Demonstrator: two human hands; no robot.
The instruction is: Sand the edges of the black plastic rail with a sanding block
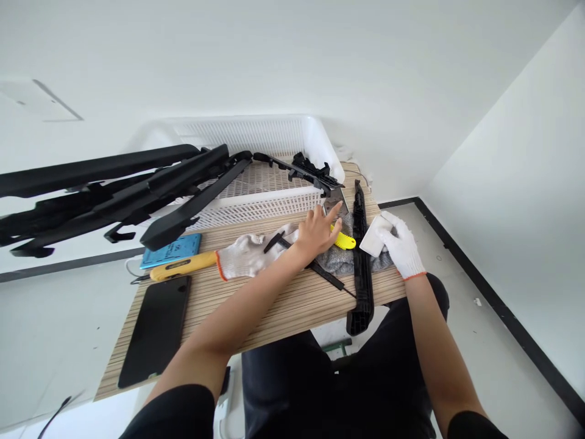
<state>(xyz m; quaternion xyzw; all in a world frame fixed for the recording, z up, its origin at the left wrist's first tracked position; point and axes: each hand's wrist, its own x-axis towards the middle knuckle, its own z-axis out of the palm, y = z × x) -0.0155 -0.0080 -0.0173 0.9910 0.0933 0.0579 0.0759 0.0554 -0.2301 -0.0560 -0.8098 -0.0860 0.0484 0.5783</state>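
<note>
1. Fingers of the person's bare left hand [317,231] are spread, index reaching outward and thumb apart from it, just left of the long black strip [362,256].
2. Beneath that hand pokes a yellow tool [346,242], its end close to the strip's left side; whether the hand touches it, I cannot tell.
3. Gloved in white, the right hand [403,249] pinches a flat white pad [375,236] between thumb and fingers, at the strip's right edge.
4. That strip lies lengthwise over a rumpled grey cloth [336,262], its near end jutting past the edge of the wooden table [292,311].
5. Left of the strip, black calipers [328,276] run beneath the left forearm, their thin rod pointing at it.
6. Farther left of the strip come a loose white glove [244,257], a yellow handle [183,267] meeting its cuff, a blue packet [178,249] and a dark phone [155,329].
7. Beyond the strip, to its left, sits a white slatted basket [315,137]; small black parts [313,171] rest at its right end, while longer black pieces [173,189] stick out leftward.
</note>
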